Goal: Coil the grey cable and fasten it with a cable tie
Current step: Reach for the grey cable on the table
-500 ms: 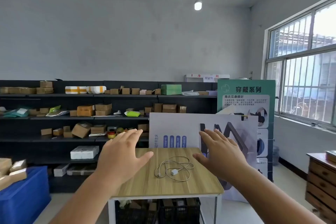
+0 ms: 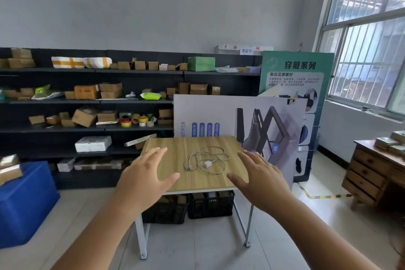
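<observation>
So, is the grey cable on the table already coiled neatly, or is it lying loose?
Loose. The grey cable sprawls in uneven, crossing loops on the table; no tie is visible around it.

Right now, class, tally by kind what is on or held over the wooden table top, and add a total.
Grey cable, loosely looped on the table: 1
Open hands over the table, left and right: 2
Cable ties in view: 0
Total: 3
</observation>
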The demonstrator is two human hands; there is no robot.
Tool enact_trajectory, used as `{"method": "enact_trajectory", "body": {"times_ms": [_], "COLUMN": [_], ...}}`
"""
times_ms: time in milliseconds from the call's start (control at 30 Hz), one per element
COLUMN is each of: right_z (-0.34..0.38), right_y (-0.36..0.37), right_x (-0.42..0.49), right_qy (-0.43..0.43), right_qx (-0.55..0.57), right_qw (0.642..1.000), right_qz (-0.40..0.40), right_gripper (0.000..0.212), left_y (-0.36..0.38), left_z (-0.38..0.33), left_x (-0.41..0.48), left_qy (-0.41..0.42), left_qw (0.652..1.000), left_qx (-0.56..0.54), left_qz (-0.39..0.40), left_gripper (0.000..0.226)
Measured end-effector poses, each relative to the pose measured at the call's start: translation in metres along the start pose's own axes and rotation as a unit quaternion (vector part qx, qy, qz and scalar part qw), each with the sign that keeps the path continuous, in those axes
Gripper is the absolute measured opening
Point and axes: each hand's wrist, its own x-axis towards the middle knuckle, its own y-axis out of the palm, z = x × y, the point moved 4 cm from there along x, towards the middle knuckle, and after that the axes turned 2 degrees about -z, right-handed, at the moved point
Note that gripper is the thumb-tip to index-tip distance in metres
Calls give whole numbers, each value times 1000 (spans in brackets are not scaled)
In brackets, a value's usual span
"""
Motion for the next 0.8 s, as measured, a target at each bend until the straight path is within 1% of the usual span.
{"method": "enact_trajectory", "body": {"times_ms": [267,367,467,667,800], "right_z": [-51,-80,-102,-115,-115], "right_y": [76,108,141,198,245], "right_x": [75,115,160,262,322], "right_qy": [36,56,71,37,32], "right_qx": [24,54,88,98,91], "right_qw": [998,996,991,989,987], "right_qz": [42,48,75,105,131], "right_gripper": [72,71,71,70,69], "left_y": [94,133,165,220,266], "left_z": [20,29,43,75,108], "left_x": [68,102,137,212,258], "left_qy": [-10,-36,-70,-113,-131], "left_qw": [998,994,988,982,976], "left_qx": [-11,-27,-25,-20,-22], "left_qz": [66,102,135,153,175], "left_gripper": [82,82,82,80,80]}}
